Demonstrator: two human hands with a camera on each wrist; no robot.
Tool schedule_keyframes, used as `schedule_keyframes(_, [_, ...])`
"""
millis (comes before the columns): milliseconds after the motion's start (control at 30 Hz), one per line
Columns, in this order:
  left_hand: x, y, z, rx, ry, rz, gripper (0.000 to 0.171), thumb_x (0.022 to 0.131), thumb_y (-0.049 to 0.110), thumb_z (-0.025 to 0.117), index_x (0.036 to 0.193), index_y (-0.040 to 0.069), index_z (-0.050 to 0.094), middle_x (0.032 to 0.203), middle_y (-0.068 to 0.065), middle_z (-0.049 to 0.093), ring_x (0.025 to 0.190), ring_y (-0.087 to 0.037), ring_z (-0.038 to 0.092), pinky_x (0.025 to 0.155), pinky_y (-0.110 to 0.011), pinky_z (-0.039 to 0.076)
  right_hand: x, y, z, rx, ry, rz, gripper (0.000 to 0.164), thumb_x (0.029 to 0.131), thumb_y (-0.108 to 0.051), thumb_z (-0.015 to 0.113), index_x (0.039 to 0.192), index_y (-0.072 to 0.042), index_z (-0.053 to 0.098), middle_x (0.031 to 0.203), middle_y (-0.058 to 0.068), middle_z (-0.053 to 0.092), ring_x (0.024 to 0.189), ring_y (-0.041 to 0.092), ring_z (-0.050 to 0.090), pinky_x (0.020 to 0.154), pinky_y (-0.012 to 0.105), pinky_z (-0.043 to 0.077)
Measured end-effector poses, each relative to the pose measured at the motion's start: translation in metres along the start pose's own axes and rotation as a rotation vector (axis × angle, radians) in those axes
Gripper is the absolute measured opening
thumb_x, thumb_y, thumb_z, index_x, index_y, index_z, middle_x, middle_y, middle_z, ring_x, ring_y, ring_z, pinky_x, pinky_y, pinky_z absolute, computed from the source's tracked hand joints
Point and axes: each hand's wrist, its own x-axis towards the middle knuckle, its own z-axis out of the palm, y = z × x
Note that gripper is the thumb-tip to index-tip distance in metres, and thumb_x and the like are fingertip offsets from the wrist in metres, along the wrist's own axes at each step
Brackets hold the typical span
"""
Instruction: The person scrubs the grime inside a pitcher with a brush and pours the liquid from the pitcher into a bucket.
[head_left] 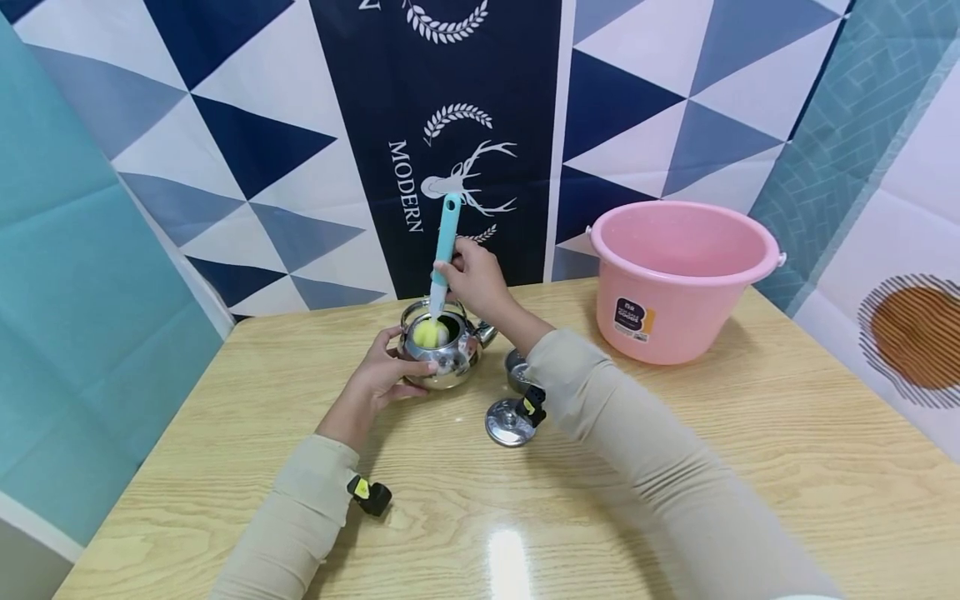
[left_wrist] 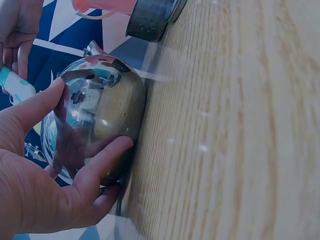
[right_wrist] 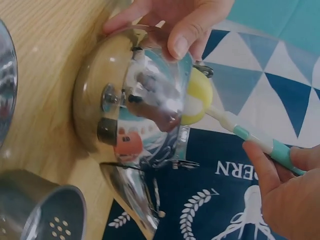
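A shiny steel teapot (head_left: 453, 358) stands on the wooden table, its lid off and its spout toward the right. My left hand (head_left: 381, 368) holds it by the side, thumb near the rim and fingers spread round the belly, as the left wrist view shows. My right hand (head_left: 477, 279) grips the turquoise and white handle of a sponge brush (head_left: 446, 242) above the teapot. The brush's yellow sponge head (right_wrist: 199, 97) sits in the teapot's mouth, partly hidden by the rim.
Right of the teapot lie its round steel lid (head_left: 510, 423) and a small perforated strainer cup (right_wrist: 42, 207), partly behind the right sleeve. A pink bucket (head_left: 675, 317) stands at the back right. A patterned wall covering (head_left: 292, 150) rises directly behind the table (head_left: 435, 517).
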Motion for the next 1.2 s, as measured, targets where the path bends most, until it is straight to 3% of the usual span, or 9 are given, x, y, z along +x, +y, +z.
schedule_keyframes(267, [-0.002,-0.001,-0.001,0.013,0.001,-0.004,0.094,0.081,-0.01,0.073,0.153,0.022,0.022,0.142,-0.023,0.025,0.117,-0.049,0.048,0.079,-0.052,0.058,0.0,-0.01,-0.004,-0.165,-0.08,-0.003,0.016,0.099,-0.011,0.059,0.111,-0.001,0.056,0.098,0.013,0.068,0.089,0.023,0.067,0.063,0.027,0.06])
schedule_keyframes(467, [-0.002,-0.002,0.0,0.014,-0.002,0.008,0.093,0.081,-0.011,0.073,0.152,0.022,0.023,0.141,-0.023,0.026,0.117,-0.048,0.048,0.079,-0.053,0.058,-0.003,-0.015,-0.002,-0.417,-0.111,-0.141,0.014,0.1,-0.017,0.058,0.107,-0.005,0.055,0.081,0.006,0.061,0.069,0.018,0.057,0.058,0.027,0.049])
schedule_keyframes(600, [-0.001,-0.002,0.0,0.011,-0.009,0.014,0.092,0.081,-0.011,0.072,0.152,0.02,0.022,0.14,-0.024,0.026,0.117,-0.048,0.048,0.081,-0.054,0.057,-0.007,-0.014,0.001,-0.471,-0.104,-0.218,0.014,0.1,-0.017,0.058,0.108,-0.007,0.054,0.076,0.004,0.056,0.066,0.017,0.053,0.056,0.026,0.043])
schedule_keyframes(733, [-0.002,-0.002,0.0,0.003,-0.009,0.014,0.092,0.081,-0.011,0.072,0.152,0.021,0.022,0.138,-0.023,0.027,0.115,-0.047,0.049,0.079,-0.054,0.057,-0.008,-0.01,0.004,-0.433,-0.076,-0.252,0.014,0.099,-0.016,0.059,0.109,-0.007,0.054,0.077,0.004,0.057,0.065,0.017,0.053,0.056,0.026,0.042])
schedule_keyframes(900, [-0.002,-0.002,0.0,0.008,-0.009,0.013,0.092,0.082,-0.011,0.071,0.152,0.022,0.021,0.137,-0.022,0.028,0.115,-0.046,0.049,0.078,-0.052,0.058,-0.009,-0.002,0.006,-0.299,-0.046,-0.256,0.014,0.098,-0.014,0.06,0.108,-0.005,0.056,0.09,0.007,0.068,0.079,0.017,0.065,0.069,0.029,0.054])
schedule_keyframes(1033, [-0.001,-0.002,0.0,0.009,-0.009,0.016,0.092,0.081,-0.011,0.072,0.152,0.022,0.022,0.137,-0.023,0.028,0.113,-0.045,0.05,0.077,-0.052,0.058,-0.01,0.001,0.005,-0.175,-0.053,-0.22,0.013,0.098,-0.01,0.06,0.108,-0.003,0.056,0.101,0.012,0.071,0.093,0.022,0.068,0.078,0.032,0.058])
schedule_keyframes(1200, [-0.001,-0.001,0.0,0.013,-0.008,0.011,0.092,0.081,-0.011,0.072,0.151,0.021,0.022,0.138,-0.024,0.028,0.113,-0.045,0.051,0.077,-0.052,0.058,-0.01,-0.002,0.002,-0.038,-0.129,-0.127,0.014,0.099,-0.007,0.056,0.112,-0.002,0.054,0.108,0.017,0.069,0.101,0.025,0.067,0.079,0.034,0.06])
